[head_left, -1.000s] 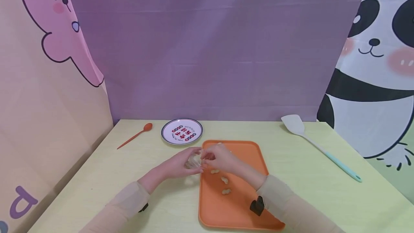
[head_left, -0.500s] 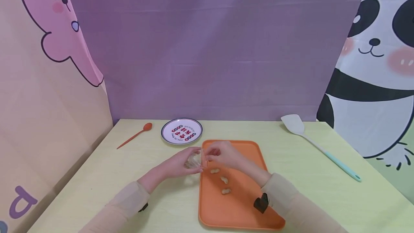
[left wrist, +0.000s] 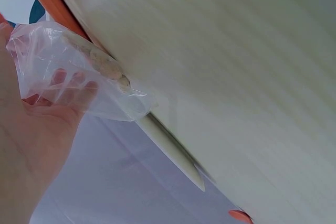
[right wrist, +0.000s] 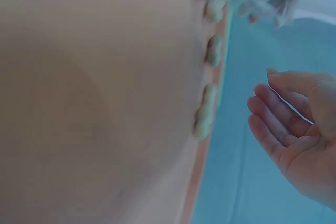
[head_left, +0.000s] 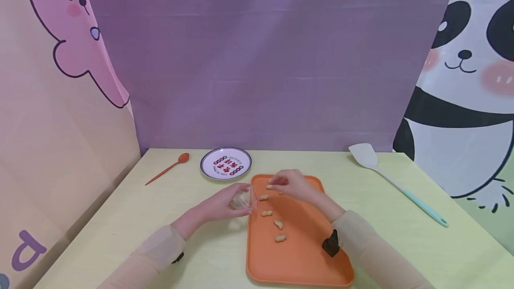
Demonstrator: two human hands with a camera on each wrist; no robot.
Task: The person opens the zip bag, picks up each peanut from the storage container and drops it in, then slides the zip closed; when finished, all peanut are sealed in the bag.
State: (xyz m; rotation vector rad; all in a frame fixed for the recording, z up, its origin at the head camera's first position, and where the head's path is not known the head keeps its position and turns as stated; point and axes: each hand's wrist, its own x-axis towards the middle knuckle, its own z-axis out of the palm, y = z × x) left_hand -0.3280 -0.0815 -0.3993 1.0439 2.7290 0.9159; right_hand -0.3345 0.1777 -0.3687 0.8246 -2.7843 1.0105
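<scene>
My left hand [head_left: 226,202] holds a clear plastic bag [head_left: 242,200] at the left edge of the orange tray [head_left: 305,253]. Through the film in the left wrist view, a peanut [left wrist: 105,64] shows, with fingers [left wrist: 79,85] behind the bag. Over the tray's far part hovers my right hand [head_left: 295,185], fingertips close to a peanut [head_left: 269,187]. The right wrist view shows this hand [right wrist: 299,129] with relaxed fingers and nothing visible between them. Several peanuts lie along the tray's left side, among them one nearest me [head_left: 280,238].
Behind the bag stands a white plate [head_left: 218,164] with red characters and a dark rim. A red spoon [head_left: 183,158] lies at the far left of the table. At the right is a white spatula [head_left: 365,155] with a light-green handle.
My right hand has left the bag's mouth and moved right and away over the tray, exposing more peanuts. My left hand and the bag have stayed in place.
</scene>
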